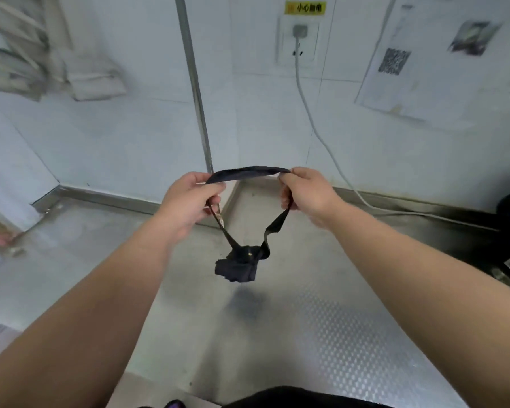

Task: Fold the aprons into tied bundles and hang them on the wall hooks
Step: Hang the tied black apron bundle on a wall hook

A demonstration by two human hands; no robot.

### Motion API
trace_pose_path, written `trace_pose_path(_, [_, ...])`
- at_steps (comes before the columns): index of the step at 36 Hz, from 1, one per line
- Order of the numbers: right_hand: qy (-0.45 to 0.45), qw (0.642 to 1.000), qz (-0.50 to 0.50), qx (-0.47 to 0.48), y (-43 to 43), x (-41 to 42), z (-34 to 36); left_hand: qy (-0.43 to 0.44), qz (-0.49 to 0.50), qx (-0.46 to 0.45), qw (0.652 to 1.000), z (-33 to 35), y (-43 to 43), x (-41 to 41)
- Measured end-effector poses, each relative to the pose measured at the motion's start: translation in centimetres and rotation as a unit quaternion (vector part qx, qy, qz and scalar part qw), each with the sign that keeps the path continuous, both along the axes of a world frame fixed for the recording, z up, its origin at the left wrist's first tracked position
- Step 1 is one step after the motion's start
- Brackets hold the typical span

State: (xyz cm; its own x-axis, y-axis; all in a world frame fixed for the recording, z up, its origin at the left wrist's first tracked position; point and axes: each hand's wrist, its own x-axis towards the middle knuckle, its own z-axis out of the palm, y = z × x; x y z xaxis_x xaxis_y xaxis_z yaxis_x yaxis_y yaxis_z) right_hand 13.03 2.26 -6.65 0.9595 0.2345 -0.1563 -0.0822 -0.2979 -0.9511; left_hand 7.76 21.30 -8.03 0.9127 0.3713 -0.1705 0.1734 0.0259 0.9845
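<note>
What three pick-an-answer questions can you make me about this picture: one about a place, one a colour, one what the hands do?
1. Where is the apron bundle?
A. Dangling over the steel counter
B. On a wall hook
C. Inside a drawer
2. What colour is the strap?
A. Red
B. Yellow
C. Black or very dark
3. How is the strap held?
A. By one hand
B. By both hands
C. By no hand
Answers: 1 A, it hangs from the strap, its shadow on the counter below. 2 C, it looks dark all along. 3 B, the left hand and right hand each grip the loop.
</note>
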Motion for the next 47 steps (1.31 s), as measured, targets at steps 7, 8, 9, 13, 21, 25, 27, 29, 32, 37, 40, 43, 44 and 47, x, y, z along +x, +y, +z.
trace_pose_path(7, [-0.03,0.996,0.008,0.078,6.1,-0.1,7.8,-0.05,-0.111,0.005,0.993,5.8,4.4,-0.4])
trace_pose_path(8, [-0.054,0.996,0.01,0.075,7.7,0.0,9.2,-0.074,-0.102,-0.013,0.992,7.1,5.7,-0.4])
trace_pose_path(9, [-0.072,0.995,0.009,0.075,8.4,0.0,10.0,-0.093,-0.094,-0.028,0.991,7.8,6.4,-0.3])
trace_pose_path(13, [-0.133,0.985,0.026,0.107,12.6,0.0,14.9,-0.195,-0.036,-0.06,0.978,12.4,10.9,0.1])
trace_pose_path(21, [-0.184,0.966,0.047,0.176,21.1,-0.5,19.3,-0.288,0.015,-0.046,0.956,17.8,20.1,-0.1])
trace_pose_path(25, [-0.224,0.95,0.042,0.212,25.3,-1.0,21.6,-0.279,-0.039,0.037,0.959,20.1,22.9,-0.7])
trace_pose_path(27, [-0.251,0.947,0.039,0.197,27.4,-1.2,23.3,-0.273,-0.04,0.091,0.957,21.5,24.4,-1.2])
trace_pose_path(29, [-0.274,0.945,0.032,0.177,28.9,-1.4,24.9,-0.285,-0.02,0.104,0.953,23.1,25.7,-1.3])
trace_pose_path(32, [-0.314,0.939,0.041,0.132,30.2,-1.5,27.5,-0.323,0.0,0.073,0.944,26.2,27.6,-1.2])
trace_pose_path(37, [-0.326,0.941,0.072,0.055,30.3,-1.3,30.6,-0.375,-0.02,0.023,0.927,30.2,28.9,-0.9])
trace_pose_path(40, [-0.33,0.94,0.075,0.04,30.3,-0.9,31.5,-0.373,-0.002,0.052,0.926,31.1,29.5,-0.1])
trace_pose_path(43, [-0.343,0.935,0.052,0.067,30.2,-0.4,31.9,-0.376,-0.006,0.07,0.924,31.2,29.5,0.6])
trace_pose_path(44, [-0.351,0.932,0.037,0.083,30.3,0.0,32.2,-0.377,-0.013,0.071,0.923,31.3,29.5,0.7])
trace_pose_path(47, [-0.384,0.915,-0.016,0.123,30.8,0.9,33.0,-0.378,-0.031,0.069,0.923,31.8,29.2,1.3])
